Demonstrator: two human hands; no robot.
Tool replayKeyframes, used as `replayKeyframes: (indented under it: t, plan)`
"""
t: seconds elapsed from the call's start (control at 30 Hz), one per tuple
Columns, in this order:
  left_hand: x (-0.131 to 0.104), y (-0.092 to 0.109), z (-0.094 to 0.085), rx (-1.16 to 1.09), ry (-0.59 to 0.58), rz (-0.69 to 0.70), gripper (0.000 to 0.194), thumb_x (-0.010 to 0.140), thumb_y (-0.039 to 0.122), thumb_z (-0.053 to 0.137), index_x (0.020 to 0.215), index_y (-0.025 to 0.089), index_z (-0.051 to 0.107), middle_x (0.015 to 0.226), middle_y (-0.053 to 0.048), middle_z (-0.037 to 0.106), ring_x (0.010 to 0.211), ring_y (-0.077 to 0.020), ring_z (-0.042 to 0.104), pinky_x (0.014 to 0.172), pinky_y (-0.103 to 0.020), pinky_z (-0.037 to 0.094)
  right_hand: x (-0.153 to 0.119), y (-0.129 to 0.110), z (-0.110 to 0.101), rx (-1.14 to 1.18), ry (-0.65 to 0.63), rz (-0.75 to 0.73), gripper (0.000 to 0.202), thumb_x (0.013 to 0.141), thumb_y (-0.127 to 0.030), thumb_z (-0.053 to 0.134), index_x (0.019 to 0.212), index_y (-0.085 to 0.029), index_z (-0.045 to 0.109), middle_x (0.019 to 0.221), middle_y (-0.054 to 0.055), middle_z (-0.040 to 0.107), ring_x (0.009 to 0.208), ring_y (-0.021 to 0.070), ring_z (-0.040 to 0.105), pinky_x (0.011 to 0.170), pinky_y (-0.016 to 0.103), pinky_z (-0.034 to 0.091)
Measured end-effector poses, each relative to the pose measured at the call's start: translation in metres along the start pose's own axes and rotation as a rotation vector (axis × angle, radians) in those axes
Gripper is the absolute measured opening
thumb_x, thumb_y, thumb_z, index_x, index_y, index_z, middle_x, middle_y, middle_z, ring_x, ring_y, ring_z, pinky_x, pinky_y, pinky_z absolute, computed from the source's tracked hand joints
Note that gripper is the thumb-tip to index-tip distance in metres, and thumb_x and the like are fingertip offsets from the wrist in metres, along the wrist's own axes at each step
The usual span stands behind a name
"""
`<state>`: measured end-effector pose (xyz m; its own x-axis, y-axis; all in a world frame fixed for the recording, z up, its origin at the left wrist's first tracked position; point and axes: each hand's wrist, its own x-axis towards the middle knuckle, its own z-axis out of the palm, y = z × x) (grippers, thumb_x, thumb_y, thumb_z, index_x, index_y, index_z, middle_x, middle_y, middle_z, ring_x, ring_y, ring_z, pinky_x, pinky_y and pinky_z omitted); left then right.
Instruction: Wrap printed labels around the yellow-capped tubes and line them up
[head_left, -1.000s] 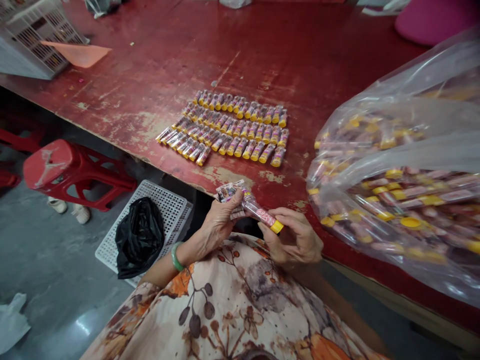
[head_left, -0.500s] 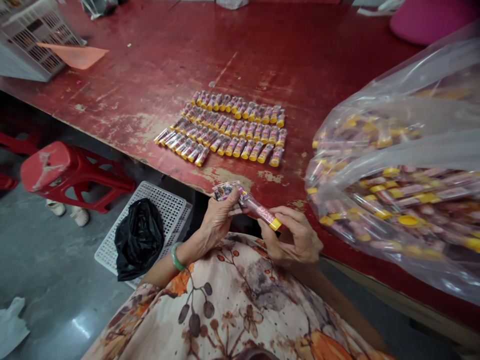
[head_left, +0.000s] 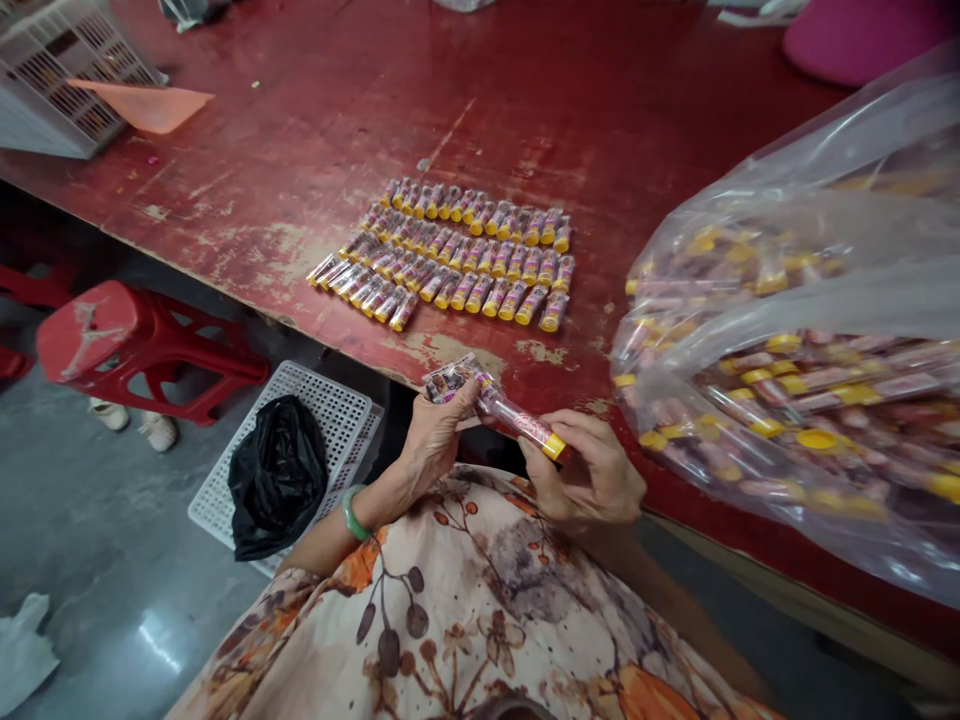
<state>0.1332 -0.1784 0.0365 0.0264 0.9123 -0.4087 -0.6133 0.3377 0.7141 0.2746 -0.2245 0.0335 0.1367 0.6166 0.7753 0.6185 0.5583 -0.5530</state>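
Note:
Between my hands is a clear tube [head_left: 519,418] with a yellow cap and pinkish contents, slanting down to the right just off the table's front edge. My left hand [head_left: 442,425] is closed round its upper end, together with a small stack of printed labels [head_left: 448,380]. The fingers of my right hand [head_left: 592,470] pinch the tube at its yellow cap. Beyond my hands, many similar yellow-capped tubes [head_left: 465,255] lie in slanting rows on the red table [head_left: 330,130].
At the right, a large clear plastic bag [head_left: 690,350] full of tubes covers the table edge. A white crate [head_left: 67,70] and an orange sheet [head_left: 150,105] are at the far left. On the floor are a red stool [head_left: 112,330] and a black bag [head_left: 277,475] on white baskets [head_left: 214,510].
Both hands stay almost in place. The tube seems turned slightly between the fingers, with pink markings now showing on its side.

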Motion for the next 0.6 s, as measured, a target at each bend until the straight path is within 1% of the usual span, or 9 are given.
replayKeyframes:
  t: [0.2, 0.37, 0.43, 0.53, 0.6]
  plan:
    - [0.0, 0.001, -0.001, 0.009, 0.019, 0.017, 0.035, 0.059, 0.035, 0.085, 0.081, 0.015, 0.066, 0.072, 0.001, 0.066, 0.058, -0.011, 0.062, 0.057, -0.026, 0.055, -0.001, -0.005, -0.003, -0.134, -0.044, -0.103, 0.039, 0.071, -0.012, 0.074, 0.106, -0.017, 0.057, 0.095, 0.007, 0.069, 0.081, 0.0175, 0.069, 0.067, 0.027, 0.059]
    - [-0.004, 0.005, 0.001, 0.011, 0.021, 0.016, 0.032, 0.059, 0.03, 0.085, 0.082, 0.015, 0.067, 0.074, 0.002, 0.066, 0.061, -0.011, 0.062, 0.059, -0.026, 0.056, 0.002, -0.008, -0.005, -0.184, -0.095, -0.168, 0.041, 0.072, -0.011, 0.074, 0.108, -0.017, 0.056, 0.094, 0.006, 0.069, 0.082, 0.0167, 0.07, 0.067, 0.025, 0.058]
    - [-0.005, 0.008, 0.002, 0.016, 0.009, -0.012, 0.032, 0.061, 0.029, 0.084, 0.085, 0.015, 0.068, 0.076, 0.001, 0.067, 0.063, -0.0114, 0.063, 0.062, -0.026, 0.057, 0.004, -0.008, -0.006, -0.146, -0.073, -0.137, 0.041, 0.07, -0.011, 0.075, 0.107, -0.017, 0.057, 0.094, 0.006, 0.069, 0.081, 0.0178, 0.07, 0.068, 0.027, 0.058]
    - [-0.005, 0.012, 0.001, 0.012, 0.018, -0.068, 0.036, 0.061, 0.027, 0.084, 0.092, 0.016, 0.069, 0.078, 0.0, 0.069, 0.064, -0.0119, 0.064, 0.06, -0.025, 0.056, 0.008, -0.007, -0.007, -0.034, 0.02, -0.004, 0.037, 0.069, -0.011, 0.074, 0.102, -0.02, 0.06, 0.091, 0.005, 0.069, 0.077, 0.019, 0.069, 0.066, 0.031, 0.059]
    - [-0.004, 0.013, 0.0, 0.01, 0.04, -0.112, 0.038, 0.059, 0.027, 0.085, 0.092, 0.015, 0.069, 0.08, -0.001, 0.07, 0.064, -0.0119, 0.065, 0.058, -0.024, 0.055, 0.01, -0.007, -0.007, 0.048, 0.061, 0.088, 0.031, 0.07, -0.013, 0.072, 0.098, -0.021, 0.062, 0.087, 0.004, 0.069, 0.075, 0.0192, 0.068, 0.065, 0.033, 0.059]
